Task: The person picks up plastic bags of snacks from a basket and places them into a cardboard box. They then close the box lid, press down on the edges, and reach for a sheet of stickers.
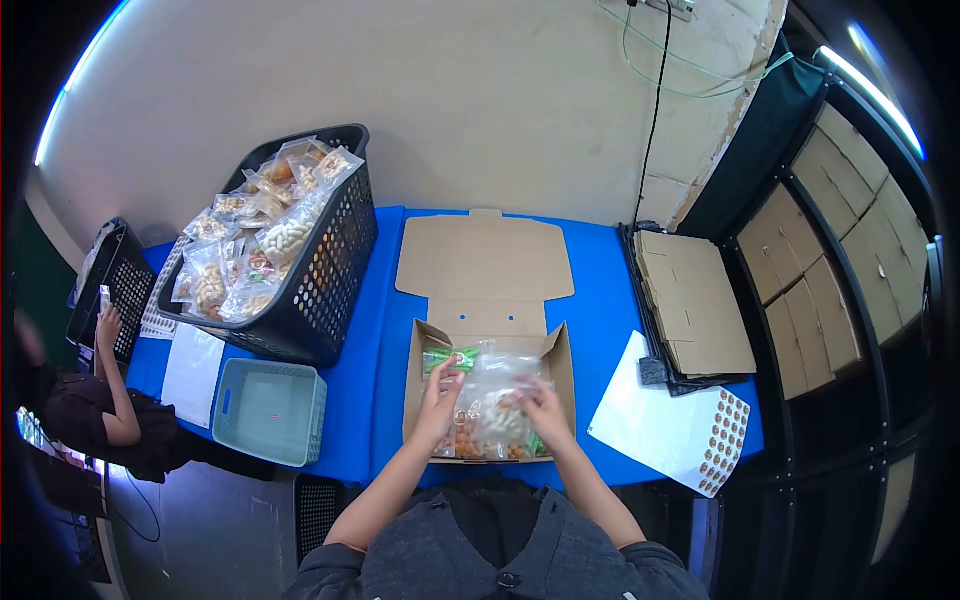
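An open cardboard box (413,395) stands in front of me, packed with small clear bags. My left hand (438,398) is at its left side, fingers curled against a green packet (462,356). My right hand (543,412), slightly blurred, pinches the right edge of a clear bag of whitish nuts (503,415) above the other contents. Bags with orange-brown pieces (466,440) lie at the near side of the box. My fingers partly cover what lies beneath them.
A black basket (335,270) heaped with snack bags stands left, behind a pale green basket (318,415). Flattened cartons (695,300) and a sticker sheet (660,425) lie right. Another person (110,415) is at far left. Shelves of boxes (810,270) line the right.
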### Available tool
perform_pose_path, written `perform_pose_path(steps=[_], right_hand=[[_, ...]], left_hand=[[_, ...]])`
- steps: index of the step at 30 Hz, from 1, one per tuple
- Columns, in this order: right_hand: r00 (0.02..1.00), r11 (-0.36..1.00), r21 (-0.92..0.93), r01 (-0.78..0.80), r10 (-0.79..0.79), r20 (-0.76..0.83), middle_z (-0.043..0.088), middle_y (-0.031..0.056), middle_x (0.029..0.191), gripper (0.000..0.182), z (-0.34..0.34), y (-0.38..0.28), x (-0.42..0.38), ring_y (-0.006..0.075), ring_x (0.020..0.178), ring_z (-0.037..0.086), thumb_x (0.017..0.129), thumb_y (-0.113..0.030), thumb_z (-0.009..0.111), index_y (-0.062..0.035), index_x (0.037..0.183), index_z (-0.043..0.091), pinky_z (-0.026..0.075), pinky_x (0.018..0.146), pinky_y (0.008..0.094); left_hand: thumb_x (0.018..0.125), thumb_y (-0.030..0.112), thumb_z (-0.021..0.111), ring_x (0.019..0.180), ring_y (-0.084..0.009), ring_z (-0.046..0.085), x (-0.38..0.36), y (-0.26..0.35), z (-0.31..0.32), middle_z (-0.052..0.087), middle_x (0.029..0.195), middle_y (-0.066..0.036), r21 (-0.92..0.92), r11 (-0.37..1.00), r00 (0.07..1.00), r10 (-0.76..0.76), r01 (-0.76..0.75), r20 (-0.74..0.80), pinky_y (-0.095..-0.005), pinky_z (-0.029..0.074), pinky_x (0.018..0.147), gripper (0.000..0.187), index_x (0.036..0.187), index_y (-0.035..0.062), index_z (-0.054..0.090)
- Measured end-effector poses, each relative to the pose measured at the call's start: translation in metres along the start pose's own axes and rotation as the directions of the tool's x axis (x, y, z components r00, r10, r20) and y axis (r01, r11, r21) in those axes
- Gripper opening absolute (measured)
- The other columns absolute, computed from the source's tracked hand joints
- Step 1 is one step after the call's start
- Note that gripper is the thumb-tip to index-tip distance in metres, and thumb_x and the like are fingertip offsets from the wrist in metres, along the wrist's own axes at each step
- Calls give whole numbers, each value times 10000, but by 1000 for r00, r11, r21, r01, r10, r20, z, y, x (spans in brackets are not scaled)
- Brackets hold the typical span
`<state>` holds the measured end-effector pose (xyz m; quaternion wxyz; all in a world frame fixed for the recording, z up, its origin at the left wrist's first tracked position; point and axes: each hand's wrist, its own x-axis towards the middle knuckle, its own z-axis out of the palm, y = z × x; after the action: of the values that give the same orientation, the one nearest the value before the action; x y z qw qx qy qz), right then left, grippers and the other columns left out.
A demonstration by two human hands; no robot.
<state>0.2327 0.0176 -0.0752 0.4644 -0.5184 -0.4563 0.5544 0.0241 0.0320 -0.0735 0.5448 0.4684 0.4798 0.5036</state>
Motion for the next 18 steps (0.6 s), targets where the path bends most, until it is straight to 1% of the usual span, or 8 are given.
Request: perform_pose_path(steps=[1, 3, 5, 6, 9, 10, 16, 18], right_hand=[[1000, 1000, -3, 2, -2, -1, 641, 73, 929, 304, -10, 7, 4, 147, 905, 597, 903, -120, 588, -3, 1179, 537, 479, 775, 299], [895, 911, -407, 61, -231, -382, 654, 172, 977, 312, -31, 20, 8, 234, 913, 630, 869, -119, 614, 9, 1147, 553, 487, 776, 340], [924, 866, -499, 19, -206, -322, 643, 219, 992, 308, -39, 29, 6, 315, 933, 625, 855, -125, 615, 6, 1128, 558, 483, 797, 369], [951, 812, -583, -24, -162, -264, 631, 265, 1008, 304, -41, 35, 5, 396, 952, 620, 841, -132, 616, 3, 1109, 563, 479, 817, 399], [972, 756, -641, -131, -27, -231, 625, 281, 998, 321, -36, 56, 3, 430, 976, 596, 826, -148, 631, -2, 1105, 569, 472, 850, 409], [979, 707, -687, -169, 38, -201, 650, 217, 990, 328, -36, 70, 7, 316, 929, 636, 839, -138, 639, 21, 1115, 562, 483, 809, 351], [967, 962, -106, -250, 244, -69, 627, 114, 1024, 327, -54, 131, 24, 189, 908, 602, 900, -121, 585, -43, 1210, 515, 474, 802, 315], [968, 960, -133, -245, 234, -92, 619, 125, 1047, 323, -51, 128, 22, 190, 937, 595, 908, -123, 577, -42, 1213, 510, 468, 818, 314]], left_hand=[[934, 275, 547, 1005, -152, 503, -1, -6, -5, 517, 1159, -78, 120, 992, 999, 39, -35, -28, -283, 423, 859, 402, 1284, 89, 483], [913, 260, 570, 1036, -184, 512, -13, -11, -16, 532, 1105, -100, 139, 989, 998, 50, -46, -26, -303, 429, 866, 372, 1225, 62, 524], [897, 227, 573, 1053, -254, 530, -21, -17, -32, 535, 1105, -142, 633, 715, 952, 279, -296, 129, -349, 434, 886, 321, 1164, 50, 558], [897, 227, 573, 1053, -254, 530, -25, -21, -37, 535, 1105, -142, 630, 718, 951, 282, -295, 125, -349, 434, 886, 321, 1164, 50, 558], [879, 200, 576, 1076, -324, 525, -33, -36, -49, 529, 1104, -186, 623, 780, 994, -12, -60, 110, -396, 425, 922, 285, 1112, 37, 580], [881, 211, 569, 1082, -340, 521, -33, -41, -51, 526, 1103, -198, 577, 816, 988, -116, 36, 103, -404, 419, 935, 289, 1111, 36, 583], [898, 272, 529, 1099, -381, 507, -36, -58, -57, 494, 1160, -235, 721, 693, 972, -182, 20, 148, -419, 410, 962, 333, 1115, 27, 587], [901, 283, 521, 1104, -387, 500, -37, -59, -54, 479, 1189, -241, 734, 679, 968, -196, 17, 158, -420, 407, 965, 345, 1122, 26, 586]])
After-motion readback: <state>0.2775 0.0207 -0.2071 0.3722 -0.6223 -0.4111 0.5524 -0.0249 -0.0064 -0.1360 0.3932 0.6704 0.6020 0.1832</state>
